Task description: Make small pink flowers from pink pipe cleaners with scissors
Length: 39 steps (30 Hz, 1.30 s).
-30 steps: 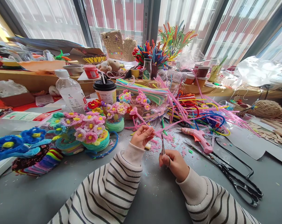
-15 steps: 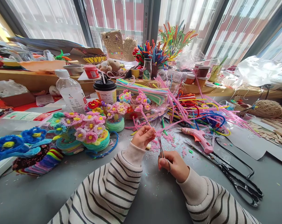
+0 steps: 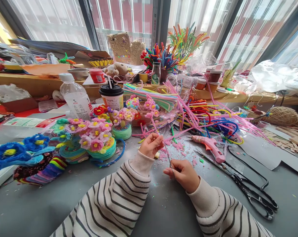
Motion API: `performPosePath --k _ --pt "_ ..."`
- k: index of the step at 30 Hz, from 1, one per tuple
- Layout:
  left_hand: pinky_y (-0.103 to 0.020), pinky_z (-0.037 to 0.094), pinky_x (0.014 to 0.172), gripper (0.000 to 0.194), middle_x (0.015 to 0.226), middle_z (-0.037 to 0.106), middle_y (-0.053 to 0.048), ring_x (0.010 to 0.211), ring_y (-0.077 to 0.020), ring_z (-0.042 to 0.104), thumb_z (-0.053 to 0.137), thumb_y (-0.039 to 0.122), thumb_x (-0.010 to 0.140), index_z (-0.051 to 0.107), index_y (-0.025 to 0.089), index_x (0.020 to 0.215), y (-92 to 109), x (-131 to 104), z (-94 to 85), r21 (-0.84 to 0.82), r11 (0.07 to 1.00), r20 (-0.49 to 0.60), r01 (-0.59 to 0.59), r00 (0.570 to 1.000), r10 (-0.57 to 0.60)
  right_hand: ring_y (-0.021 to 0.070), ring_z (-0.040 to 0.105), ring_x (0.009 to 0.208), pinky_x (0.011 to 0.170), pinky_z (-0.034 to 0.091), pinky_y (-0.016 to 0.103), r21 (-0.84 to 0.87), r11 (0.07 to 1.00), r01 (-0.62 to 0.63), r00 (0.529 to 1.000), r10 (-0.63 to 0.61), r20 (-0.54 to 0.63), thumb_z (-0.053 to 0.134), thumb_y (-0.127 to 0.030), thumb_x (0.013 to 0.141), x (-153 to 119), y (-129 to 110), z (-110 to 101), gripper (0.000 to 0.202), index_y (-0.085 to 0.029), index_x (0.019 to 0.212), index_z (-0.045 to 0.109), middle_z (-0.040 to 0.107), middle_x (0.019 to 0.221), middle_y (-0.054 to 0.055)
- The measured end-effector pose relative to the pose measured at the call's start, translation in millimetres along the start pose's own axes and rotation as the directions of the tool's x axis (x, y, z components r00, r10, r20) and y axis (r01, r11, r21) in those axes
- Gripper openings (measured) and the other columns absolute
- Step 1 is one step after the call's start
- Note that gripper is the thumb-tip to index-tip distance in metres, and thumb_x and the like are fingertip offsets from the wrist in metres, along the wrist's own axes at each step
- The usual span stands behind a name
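Where the grey tabletop [image 3: 163, 214] comes nearest, two striped sleeves [image 3: 109, 197] reach in over it from either side. The left hand [image 3: 151, 144] is nearly closed, thumb and fingertips pinching a pink fuzzy stem [image 3: 154, 125] just above the table. That stem slants up and away toward some small pink blooms, though where it ends among them is hard to make out. The right hand [image 3: 185, 172] is curled around the handles of small metal scissors [image 3: 168, 156], their blades pointing away, toward the left hand's fingertips.

Pink fluff [image 3: 179, 148] and glitter lie scattered on the surface just beyond. Long black-handled scissors [image 3: 252, 194] rest at the right, their blades running close by a pink glue gun [image 3: 210, 146]. At the left, a rainbow-striped pot [image 3: 47, 168] with blue flowers [image 3: 11, 152] leans near a pot of pink flowers [image 3: 96, 133].

Farther back stand a clear plastic bottle [image 3: 76, 102] and a black-lidded cup [image 3: 112, 98], while a tangle of pipe cleaners [image 3: 192, 115], largely pink, spreads right of centre. A ball of twine [image 3: 284, 115] sits toward the right edge.

Behind, a tan ledge [image 3: 11, 79] is crowded with a small glass bottle [image 3: 155, 74], a plush toy [image 3: 118, 69] and lidded tubs. Farthest off, dark-framed windows [image 3: 124, 16] let in daylight, a reddish wall showing outside.
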State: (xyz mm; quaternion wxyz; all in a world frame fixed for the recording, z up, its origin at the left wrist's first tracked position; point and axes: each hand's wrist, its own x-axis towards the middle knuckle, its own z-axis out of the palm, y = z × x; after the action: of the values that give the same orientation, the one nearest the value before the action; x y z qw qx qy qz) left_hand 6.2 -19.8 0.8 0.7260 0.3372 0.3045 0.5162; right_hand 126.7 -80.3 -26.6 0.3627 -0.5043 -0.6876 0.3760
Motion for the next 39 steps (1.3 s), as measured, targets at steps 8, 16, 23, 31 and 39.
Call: performPosePath --k 8,16,23,31,39 --pt "-0.016 0.039 0.051 0.027 0.051 0.047 0.006 0.048 -0.0029 0.047 0.067 0.022 0.048 0.042 0.014 0.055 1.0 0.4 -3.6 0.000 0.999 0.032 0.042 0.999 -0.042 0.0071 0.035 0.039 0.040 0.028 0.019 0.030 0.999 0.023 0.998 -0.025 0.063 0.036 -0.062 0.064 0.2 -0.2 -1.6 0.051 -0.016 0.042 0.039 0.045 0.041 -0.001" --pt "-0.014 0.036 0.050 0.025 0.053 0.047 0.005 0.050 -0.0027 0.045 0.066 0.022 0.048 0.043 0.014 0.053 1.7 0.1 -3.5 0.024 0.998 0.070 0.060 0.996 -0.062 0.0076 0.035 0.041 0.041 0.026 0.020 0.063 0.993 0.098 0.975 -0.108 0.196 0.026 -0.066 0.065 -0.2 4.8 -5.5 0.062 -0.012 0.050 0.051 0.041 0.043 -0.001" --pt "-0.013 0.035 0.049 0.025 0.054 0.044 0.005 0.052 -0.0030 0.043 0.065 0.021 0.049 0.042 0.014 0.054 -0.7 1.1 -3.7 0.081 0.995 0.095 0.063 0.993 -0.071 0.0064 0.030 0.039 0.039 0.022 0.019 0.059 0.997 0.052 0.981 -0.062 0.186 0.030 -0.066 0.063 -0.6 2.6 -3.4 0.058 -0.013 0.045 0.045 0.038 0.040 -0.002" --pt "-0.013 0.036 0.048 0.026 0.056 0.044 0.006 0.050 -0.0019 0.042 0.065 0.022 0.050 0.041 0.015 0.056 -0.6 -0.2 -4.0 0.054 0.997 0.016 0.046 0.999 -0.047 0.0075 0.040 0.039 0.041 0.029 0.019 0.042 0.999 0.006 0.999 -0.008 0.052 0.047 -0.049 0.065 0.3 0.1 -0.1 0.043 -0.018 0.042 0.029 0.044 0.039 -0.002" --pt "-0.013 0.038 0.050 0.026 0.054 0.046 0.006 0.049 -0.0021 0.045 0.065 0.023 0.050 0.041 0.015 0.056 -0.1 1.6 -5.0 0.031 0.999 -0.012 0.029 1.000 -0.028 0.0077 0.039 0.038 0.040 0.029 0.019 0.041 0.999 -0.015 1.000 0.014 0.016 0.047 -0.046 0.065 1.6 -1.2 -0.7 0.042 -0.019 0.041 0.027 0.043 0.038 -0.002"
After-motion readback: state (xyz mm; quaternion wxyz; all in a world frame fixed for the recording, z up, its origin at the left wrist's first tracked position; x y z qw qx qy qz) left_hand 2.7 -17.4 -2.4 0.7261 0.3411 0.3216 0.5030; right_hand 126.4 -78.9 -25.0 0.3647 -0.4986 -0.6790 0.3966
